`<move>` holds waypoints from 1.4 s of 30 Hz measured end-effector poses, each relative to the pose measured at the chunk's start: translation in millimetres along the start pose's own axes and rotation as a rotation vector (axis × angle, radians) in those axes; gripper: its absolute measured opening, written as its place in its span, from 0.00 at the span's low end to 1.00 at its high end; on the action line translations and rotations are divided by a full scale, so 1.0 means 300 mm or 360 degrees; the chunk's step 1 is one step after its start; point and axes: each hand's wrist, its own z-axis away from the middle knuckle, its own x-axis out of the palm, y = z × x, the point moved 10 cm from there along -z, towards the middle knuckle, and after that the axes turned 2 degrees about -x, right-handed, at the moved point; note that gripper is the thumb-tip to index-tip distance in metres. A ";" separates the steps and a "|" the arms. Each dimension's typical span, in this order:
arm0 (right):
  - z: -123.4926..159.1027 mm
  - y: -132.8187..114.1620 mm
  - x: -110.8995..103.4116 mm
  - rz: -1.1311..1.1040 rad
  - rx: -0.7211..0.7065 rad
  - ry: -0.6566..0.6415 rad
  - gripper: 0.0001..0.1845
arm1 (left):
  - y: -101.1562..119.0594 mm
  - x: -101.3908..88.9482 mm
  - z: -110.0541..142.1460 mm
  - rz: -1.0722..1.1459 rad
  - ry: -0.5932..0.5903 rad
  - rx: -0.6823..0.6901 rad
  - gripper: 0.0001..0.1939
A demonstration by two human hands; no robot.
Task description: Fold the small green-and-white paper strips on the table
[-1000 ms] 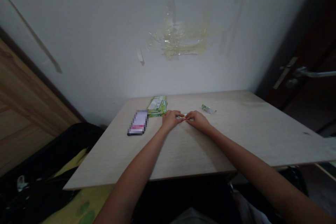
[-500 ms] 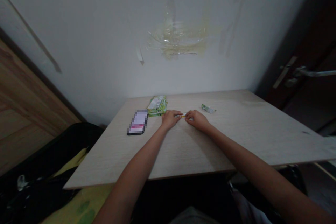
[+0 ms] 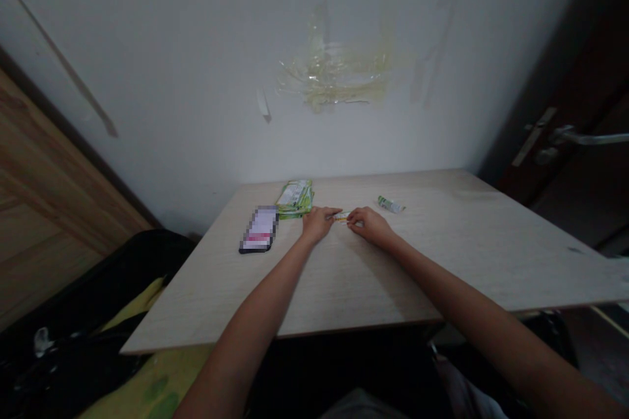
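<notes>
A narrow white packet (image 3: pixel 341 217) with orange-yellow markings lies low over the table between my hands, mostly covered by fingers. My left hand (image 3: pixel 318 223) is closed on its left end, fingertips pressed together. At the other end, the bent fingers of my right hand (image 3: pixel 369 224) pinch it. Whether the packet is folded or rolled is too small to tell. Just behind and left of my left hand sits a stack of green-and-white packets (image 3: pixel 295 197). A rolled green-and-white packet (image 3: pixel 390 204) rests beyond my right hand, apart from it.
A phone with a blurred screen (image 3: pixel 260 228) lies on the pale wooden table (image 3: pixel 344 288), left of my left hand. The wall (image 3: pixel 206 78) with tape remnants rises behind the table. A dark door with a metal handle (image 3: pixel 590 138) stands at the right.
My fingertips have drawn slightly apart, so more of the white-and-orange packet shows between them. The stack, the phone and the rolled packet have stayed put.
</notes>
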 end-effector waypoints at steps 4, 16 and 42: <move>-0.002 0.004 0.001 -0.0010 0.0013 0.0002 0.08 | -0.016 0.000 -0.008 0.0010 0.0012 -0.0016 0.20; 0.012 0.027 0.004 -0.0117 0.0043 0.0100 0.09 | -0.012 -0.003 0.007 0.0101 0.0033 0.0060 0.19; 0.023 0.053 -0.030 0.0173 0.0173 0.0098 0.13 | 0.081 0.004 0.038 0.0287 -0.0077 0.0456 0.14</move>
